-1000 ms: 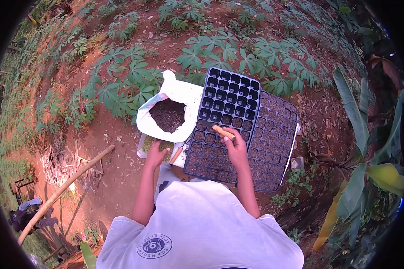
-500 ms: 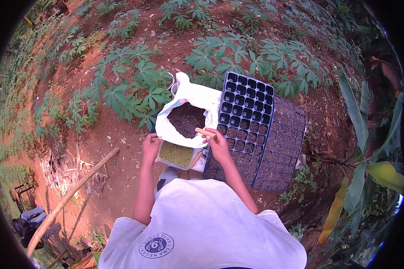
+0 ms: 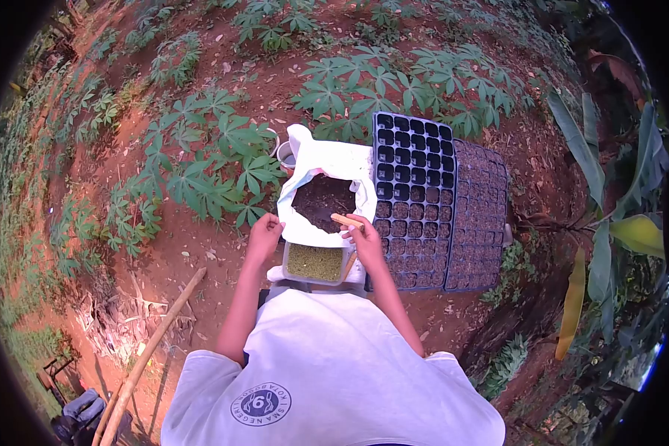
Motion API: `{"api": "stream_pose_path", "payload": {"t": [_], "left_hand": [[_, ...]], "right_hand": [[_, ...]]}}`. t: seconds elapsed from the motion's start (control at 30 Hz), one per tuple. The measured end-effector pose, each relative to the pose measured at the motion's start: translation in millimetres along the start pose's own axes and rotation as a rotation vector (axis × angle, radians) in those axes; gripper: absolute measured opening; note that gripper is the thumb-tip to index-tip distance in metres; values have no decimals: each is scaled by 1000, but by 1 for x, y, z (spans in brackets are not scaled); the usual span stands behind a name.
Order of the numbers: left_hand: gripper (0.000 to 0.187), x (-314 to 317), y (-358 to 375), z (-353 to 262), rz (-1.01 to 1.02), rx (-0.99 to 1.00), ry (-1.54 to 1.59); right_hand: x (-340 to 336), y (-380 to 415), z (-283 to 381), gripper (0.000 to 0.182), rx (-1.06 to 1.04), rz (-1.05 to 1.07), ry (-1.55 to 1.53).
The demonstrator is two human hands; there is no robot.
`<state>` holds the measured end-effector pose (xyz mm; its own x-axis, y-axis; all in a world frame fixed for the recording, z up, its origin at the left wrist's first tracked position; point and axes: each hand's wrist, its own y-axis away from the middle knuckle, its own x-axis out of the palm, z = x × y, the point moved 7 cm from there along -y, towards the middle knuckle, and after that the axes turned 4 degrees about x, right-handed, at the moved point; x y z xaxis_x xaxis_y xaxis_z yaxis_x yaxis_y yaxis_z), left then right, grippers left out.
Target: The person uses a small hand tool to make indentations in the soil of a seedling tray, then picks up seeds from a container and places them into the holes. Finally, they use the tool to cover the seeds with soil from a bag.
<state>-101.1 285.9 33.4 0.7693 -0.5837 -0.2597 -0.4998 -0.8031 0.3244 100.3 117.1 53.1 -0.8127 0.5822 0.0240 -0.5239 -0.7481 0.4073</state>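
Note:
An open white sack (image 3: 310, 232) of dark soil (image 3: 322, 202) sits in front of me, its rim rolled outward. My left hand (image 3: 264, 236) pinches the left edge of the sack's rim. In my right hand (image 3: 366, 241), by the right edge of the opening, is the light wooden handle of a small hand trowel (image 3: 347, 221). Its blade is hard to make out against the soil. Just below the sack, a clear plastic container (image 3: 314, 279) holds small greenish-yellow grains (image 3: 314, 262). A second wooden handle (image 3: 351, 262) leans beside that container.
Right of the sack lies a black seedling tray (image 3: 414, 202), soil in its nearer cells, with another soil-filled tray (image 3: 477, 215) alongside. A metal cup (image 3: 285, 154) stands behind the sack. Leafy plants (image 3: 223, 160) grow beyond. A long wooden pole (image 3: 156, 343) slants at lower left; banana leaves (image 3: 609, 186) hang right.
The view has shifted, so sack, container and hands appear slightly farther right. Both hands keep their holds on the sack rim and trowel; the trowel stays near the sack's opening.

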Motion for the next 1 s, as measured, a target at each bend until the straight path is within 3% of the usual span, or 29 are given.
{"api": "stream_pose_path", "payload": {"t": [0.47,1.0], "left_hand": [[8,-8,-3,3,168,26,1],[8,3,12,25,245,-35,5]], "right_hand": [[-8,0,-32,27,141,-140,-249],[-9,-1,-43,29,240,-97,-349]]}}
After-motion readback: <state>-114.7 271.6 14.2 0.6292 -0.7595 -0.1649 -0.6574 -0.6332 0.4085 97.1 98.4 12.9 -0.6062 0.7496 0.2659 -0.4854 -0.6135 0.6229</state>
